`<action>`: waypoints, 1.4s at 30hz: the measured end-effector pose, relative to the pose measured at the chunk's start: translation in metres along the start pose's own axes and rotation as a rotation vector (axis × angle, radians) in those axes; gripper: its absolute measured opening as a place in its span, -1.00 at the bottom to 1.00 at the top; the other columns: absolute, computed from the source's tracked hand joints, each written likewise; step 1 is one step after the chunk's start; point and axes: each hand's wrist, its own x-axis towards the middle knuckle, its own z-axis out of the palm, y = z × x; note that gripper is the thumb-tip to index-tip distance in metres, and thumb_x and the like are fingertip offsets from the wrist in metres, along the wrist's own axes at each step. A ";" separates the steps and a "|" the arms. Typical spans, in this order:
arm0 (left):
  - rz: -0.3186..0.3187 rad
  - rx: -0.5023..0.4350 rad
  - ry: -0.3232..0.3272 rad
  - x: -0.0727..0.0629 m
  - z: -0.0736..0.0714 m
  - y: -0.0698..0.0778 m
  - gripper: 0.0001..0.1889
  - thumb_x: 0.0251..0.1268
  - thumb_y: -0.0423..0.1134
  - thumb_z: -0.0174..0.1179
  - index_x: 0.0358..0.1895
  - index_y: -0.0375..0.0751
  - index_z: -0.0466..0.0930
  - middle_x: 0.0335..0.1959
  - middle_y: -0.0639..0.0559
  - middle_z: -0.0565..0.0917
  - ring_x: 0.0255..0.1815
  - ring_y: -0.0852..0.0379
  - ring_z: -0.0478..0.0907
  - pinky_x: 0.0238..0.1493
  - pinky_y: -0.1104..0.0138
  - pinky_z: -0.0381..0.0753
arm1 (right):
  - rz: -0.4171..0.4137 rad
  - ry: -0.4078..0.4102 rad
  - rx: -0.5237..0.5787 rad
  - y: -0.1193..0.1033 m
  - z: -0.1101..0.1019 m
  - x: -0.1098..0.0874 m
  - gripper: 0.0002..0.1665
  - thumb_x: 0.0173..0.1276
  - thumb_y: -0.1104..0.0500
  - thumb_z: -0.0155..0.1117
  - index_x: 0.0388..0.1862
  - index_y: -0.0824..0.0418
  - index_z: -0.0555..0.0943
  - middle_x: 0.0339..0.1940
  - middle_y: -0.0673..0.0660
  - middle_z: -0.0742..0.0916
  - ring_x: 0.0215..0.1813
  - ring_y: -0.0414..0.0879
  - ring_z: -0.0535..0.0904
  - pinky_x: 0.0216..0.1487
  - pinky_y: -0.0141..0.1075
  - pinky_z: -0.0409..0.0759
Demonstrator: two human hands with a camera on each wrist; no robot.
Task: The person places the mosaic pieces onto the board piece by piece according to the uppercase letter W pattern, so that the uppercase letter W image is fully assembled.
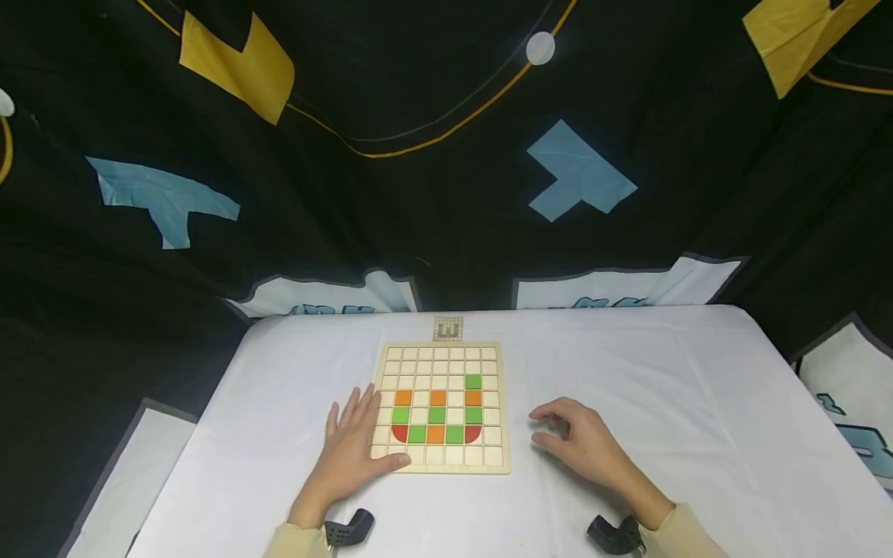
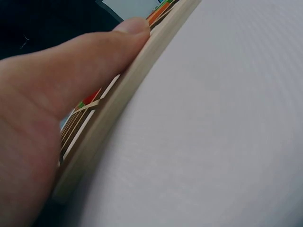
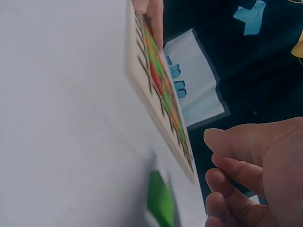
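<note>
A pale wooden grid board [image 1: 491, 457] lies on the white cloth, with green, orange and rounded red tiles set in some of its squares. My left hand [image 1: 352, 449] spreads flat along the board's left side, fingers straight. Its thumb [image 2: 102, 56] rests on the near edge of the board in the left wrist view. To the right of the board hovers my right hand [image 1: 582, 442], fingers loosely bent and apart from the thumb, nothing seen between them. A blurred green tile [image 3: 161, 198] shows near that hand in the right wrist view; the head view does not show it.
A small card with a brown grid pattern [image 1: 448, 328] lies just beyond the board's far edge. White cloth [image 1: 670, 387] covers the table. Behind it hangs a black curtain [image 1: 432, 217] with blue and yellow shapes. Each wrist wears a black device [image 1: 614, 535].
</note>
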 end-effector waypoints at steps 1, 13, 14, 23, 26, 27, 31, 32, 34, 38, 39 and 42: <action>-0.001 -0.001 0.000 0.000 0.000 0.000 0.26 -0.05 0.48 0.32 0.56 -0.37 0.09 0.61 -0.23 0.07 0.62 -0.28 -0.17 0.50 -0.25 -0.36 | 0.002 -0.001 -0.001 0.002 -0.001 -0.002 -0.73 0.18 0.19 0.54 -0.12 0.04 0.74 -0.31 -0.05 0.66 -0.38 -0.18 0.44 -0.38 -0.36 0.46; -0.003 -0.002 -0.002 0.000 0.001 -0.002 0.27 -0.05 0.49 0.31 0.56 -0.37 0.08 0.62 -0.22 0.06 0.63 -0.27 -0.18 0.50 -0.24 -0.37 | 0.054 -0.013 -0.103 0.014 -0.007 -0.023 -0.70 0.15 0.14 0.55 -0.12 -0.02 0.73 -0.20 -0.15 0.70 -0.11 -0.22 0.56 -0.06 -0.20 0.59; -0.003 -0.002 -0.002 0.000 0.001 -0.002 0.27 -0.05 0.49 0.32 0.56 -0.37 0.08 0.61 -0.23 0.06 0.63 -0.27 -0.18 0.50 -0.25 -0.37 | 0.058 -0.014 -0.112 0.015 -0.007 -0.024 -0.70 0.14 0.14 0.55 -0.12 -0.02 0.73 -0.18 -0.15 0.70 -0.09 -0.21 0.57 -0.04 -0.17 0.59; -0.015 -0.020 -0.009 0.000 -0.001 0.000 0.26 -0.06 0.47 0.34 0.56 -0.37 0.09 0.61 -0.22 0.07 0.63 -0.26 -0.18 0.50 -0.23 -0.37 | 0.066 -0.021 -0.138 0.017 -0.010 -0.029 -0.67 0.14 0.13 0.57 -0.09 0.03 0.73 -0.13 -0.09 0.72 0.00 -0.14 0.59 0.08 -0.05 0.59; -0.016 -0.019 -0.009 0.000 0.000 0.001 0.26 -0.05 0.46 0.34 0.56 -0.38 0.09 0.61 -0.23 0.08 0.63 -0.27 -0.17 0.50 -0.24 -0.36 | 0.060 -0.030 -0.135 0.019 -0.010 -0.031 -0.65 0.13 0.13 0.58 -0.08 0.06 0.73 -0.10 -0.07 0.72 0.08 -0.05 0.60 0.15 0.01 0.57; -0.015 -0.019 -0.007 -0.001 0.000 0.001 0.26 -0.05 0.46 0.34 0.56 -0.38 0.10 0.61 -0.23 0.08 0.62 -0.28 -0.17 0.50 -0.25 -0.36 | 0.061 -0.031 -0.134 0.019 -0.010 -0.032 -0.64 0.13 0.13 0.58 -0.07 0.07 0.72 -0.09 -0.06 0.72 0.10 -0.02 0.60 0.17 0.03 0.56; -0.009 -0.015 0.000 0.000 0.000 0.000 0.25 -0.04 0.47 0.33 0.55 -0.39 0.10 0.61 -0.24 0.08 0.62 -0.29 -0.16 0.49 -0.27 -0.35 | 0.063 -0.035 -0.142 0.018 -0.011 -0.033 -0.64 0.12 0.13 0.58 -0.08 0.08 0.72 -0.11 -0.06 0.71 0.07 -0.05 0.60 0.16 0.00 0.57; -0.006 -0.016 0.003 0.000 0.000 0.000 0.25 -0.03 0.47 0.32 0.55 -0.39 0.11 0.60 -0.25 0.09 0.62 -0.30 -0.15 0.49 -0.27 -0.35 | 0.063 -0.034 -0.151 0.018 -0.011 -0.033 -0.64 0.12 0.13 0.59 -0.09 0.08 0.72 -0.11 -0.07 0.71 0.06 -0.08 0.60 0.14 -0.02 0.57; -0.005 -0.014 0.002 0.000 0.000 -0.001 0.25 -0.04 0.47 0.33 0.55 -0.39 0.11 0.61 -0.24 0.08 0.62 -0.29 -0.15 0.49 -0.27 -0.35 | 0.062 -0.033 -0.164 0.017 -0.011 -0.033 -0.64 0.11 0.13 0.59 -0.09 0.07 0.73 -0.13 -0.07 0.70 0.02 -0.12 0.59 0.10 -0.05 0.59; -0.006 -0.007 0.001 0.000 0.001 -0.001 0.26 -0.05 0.48 0.32 0.56 -0.37 0.10 0.61 -0.22 0.07 0.62 -0.28 -0.16 0.49 -0.26 -0.37 | 0.066 -0.035 -0.176 0.015 -0.011 -0.034 -0.65 0.10 0.13 0.59 -0.10 0.08 0.73 -0.15 -0.09 0.69 -0.04 -0.19 0.57 0.04 -0.10 0.60; -0.007 -0.006 0.000 -0.001 0.001 -0.002 0.26 -0.05 0.48 0.32 0.56 -0.37 0.09 0.61 -0.22 0.06 0.63 -0.27 -0.16 0.50 -0.25 -0.37 | 0.070 -0.035 -0.175 0.014 -0.011 -0.034 -0.65 0.10 0.13 0.59 -0.10 0.08 0.73 -0.16 -0.09 0.69 -0.06 -0.21 0.56 0.02 -0.12 0.59; -0.009 -0.010 0.000 -0.001 0.000 -0.001 0.26 -0.05 0.49 0.32 0.56 -0.37 0.09 0.61 -0.21 0.06 0.63 -0.26 -0.16 0.50 -0.25 -0.38 | 0.081 -0.038 -0.172 0.014 -0.010 -0.034 -0.65 0.10 0.14 0.59 -0.11 0.08 0.73 -0.19 -0.11 0.68 -0.13 -0.25 0.52 -0.04 -0.18 0.59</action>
